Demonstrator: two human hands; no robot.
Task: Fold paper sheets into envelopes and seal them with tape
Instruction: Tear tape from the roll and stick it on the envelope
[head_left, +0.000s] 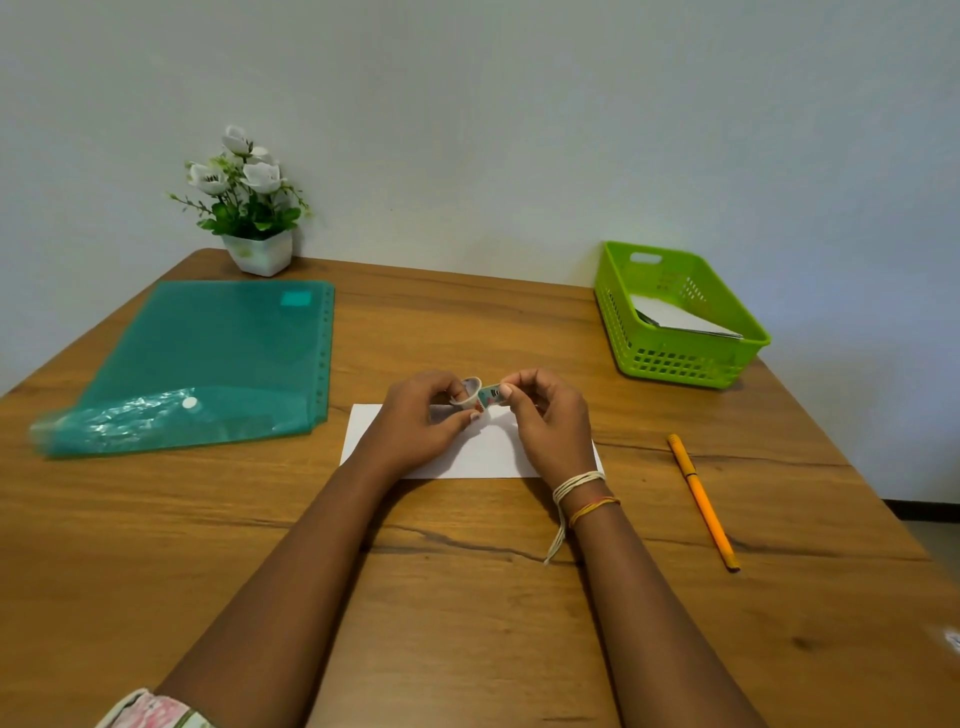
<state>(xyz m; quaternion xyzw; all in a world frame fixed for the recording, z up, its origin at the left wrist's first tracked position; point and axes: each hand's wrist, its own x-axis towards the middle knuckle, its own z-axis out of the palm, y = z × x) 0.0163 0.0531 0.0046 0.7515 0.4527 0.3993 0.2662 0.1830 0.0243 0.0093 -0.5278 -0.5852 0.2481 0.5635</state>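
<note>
Head view: hands (421, 415) (545, 421) half-hide folded paper (483, 452), pinching tape roll (471, 391).

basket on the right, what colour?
Lime green basket, perforated sides, white paper inside. Clearest in the head view, the only one.

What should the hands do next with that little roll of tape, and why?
Probably pull the strip a bit longer, then tear it off. The left hand holds the small tape roll, and the right hand pinches the free end of the patterned tape, with only a short piece out so far. The folded white paper lies flat right beneath, seemingly waiting to be sealed.
</note>
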